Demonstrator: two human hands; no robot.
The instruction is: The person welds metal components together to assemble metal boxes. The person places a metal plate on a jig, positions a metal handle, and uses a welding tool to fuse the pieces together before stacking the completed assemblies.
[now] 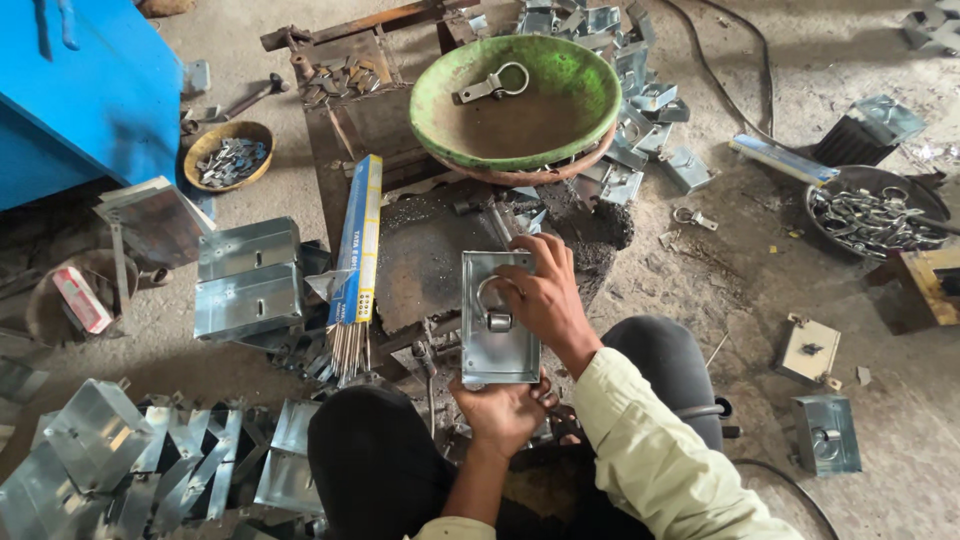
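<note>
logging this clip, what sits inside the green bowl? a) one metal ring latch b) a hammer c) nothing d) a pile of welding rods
a: a single ring latch lies in the green bowl; the welding rods are in their box on the bench, and the hammer lies on the floor near the blue cabinet.

Lighting: soft, even daylight, moderately bright, with no hard shadows; only faint shade lies under the green bowl (515,100) above the right hand (540,295). Glare: mild sheen on the galvanised metal box (497,315) held between both hands, stronger pale reflections on the folded sheet-metal pieces (130,455) left of the left hand (500,410). Focus: sharp at centre. Edges: slight wide-angle stretching and softening, noticeable at the blue cabinet (85,85) far upper left.
</note>
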